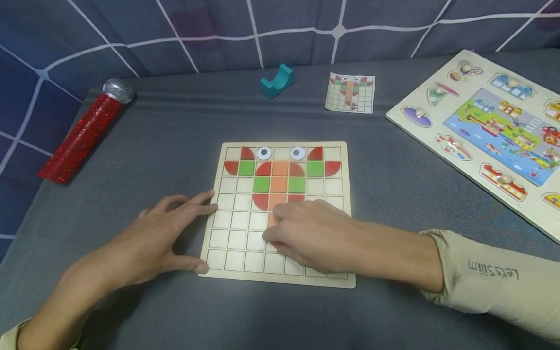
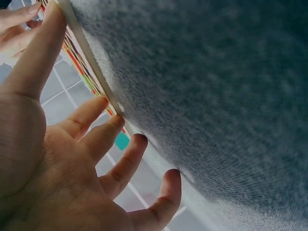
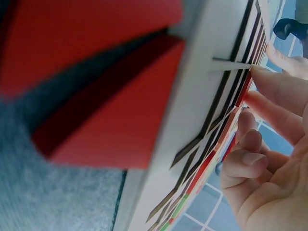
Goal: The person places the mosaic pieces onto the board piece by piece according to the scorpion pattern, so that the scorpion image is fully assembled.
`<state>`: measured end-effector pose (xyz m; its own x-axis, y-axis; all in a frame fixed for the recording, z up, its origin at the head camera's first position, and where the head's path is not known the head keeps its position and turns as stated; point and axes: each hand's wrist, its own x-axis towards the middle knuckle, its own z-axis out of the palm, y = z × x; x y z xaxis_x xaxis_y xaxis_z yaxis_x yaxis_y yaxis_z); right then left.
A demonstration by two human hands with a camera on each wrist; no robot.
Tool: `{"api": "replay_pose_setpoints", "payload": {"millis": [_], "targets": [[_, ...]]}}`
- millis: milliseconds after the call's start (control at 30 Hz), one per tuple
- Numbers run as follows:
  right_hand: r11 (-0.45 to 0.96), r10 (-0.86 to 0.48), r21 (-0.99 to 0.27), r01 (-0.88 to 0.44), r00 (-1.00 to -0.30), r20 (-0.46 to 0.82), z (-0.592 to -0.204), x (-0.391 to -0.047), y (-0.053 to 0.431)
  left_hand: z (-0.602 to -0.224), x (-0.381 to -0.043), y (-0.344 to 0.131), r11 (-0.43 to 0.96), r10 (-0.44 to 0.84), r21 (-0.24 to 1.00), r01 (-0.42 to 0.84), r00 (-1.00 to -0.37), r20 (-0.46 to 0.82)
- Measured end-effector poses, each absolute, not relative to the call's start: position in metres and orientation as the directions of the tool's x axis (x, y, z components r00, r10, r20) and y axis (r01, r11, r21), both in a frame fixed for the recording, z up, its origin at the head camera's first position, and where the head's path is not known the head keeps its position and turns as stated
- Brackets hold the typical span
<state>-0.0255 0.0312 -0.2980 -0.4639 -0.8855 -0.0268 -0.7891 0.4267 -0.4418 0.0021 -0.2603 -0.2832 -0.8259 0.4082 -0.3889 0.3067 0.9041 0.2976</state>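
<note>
A pale wooden grid board [image 1: 238, 236] lies on the grey cloth, bearing red quarter-circle, green square and orange square pieces in its cells. Two googly-eye discs [image 1: 264, 153] sit in the top row. My left hand [image 1: 150, 238] is spread along the board's left edge, thumb at the near corner and fingertips against the side. Over the lower middle cells, my right hand [image 1: 317, 236] pinches a red quarter-circle piece [image 1: 273, 244], mostly hidden beneath the fingers. In the right wrist view, thumb and fingertip meet the red piece at the board's surface, the other fingers curled.
Loose red quarter-circle pieces [image 3: 115, 115] lie beside the board, under my right forearm. Behind the board are a teal arch block [image 1: 277, 81] and a pattern card [image 1: 350, 93]. A red glittery microphone [image 1: 87, 131] lies left; a knobbed picture puzzle [image 1: 477, 126] lies right.
</note>
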Motion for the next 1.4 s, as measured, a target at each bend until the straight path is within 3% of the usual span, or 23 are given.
{"api": "replay_pose_setpoints", "payload": {"millis": [667,1000,1400], "targets": [[0.431,-0.882,-0.426,-0.796,-0.471,-0.012,-0.299,-0.023,0.036,-0.285,0.003,-0.262,0.909,0.401,0.287,0.303,-0.825,-0.399],[0.464,-0.839,-0.515,-0.721,-0.544,0.005,-0.303,-0.018,0.092,-0.285,0.001,-0.26,0.91,0.398,0.287,0.299,-0.823,-0.406],[0.55,-0.786,-0.502,-0.668,-0.617,-0.04,-0.306,-0.006,0.135,-0.284,0.001,-0.261,0.907,0.402,0.299,0.297,-0.823,-0.402]]}}
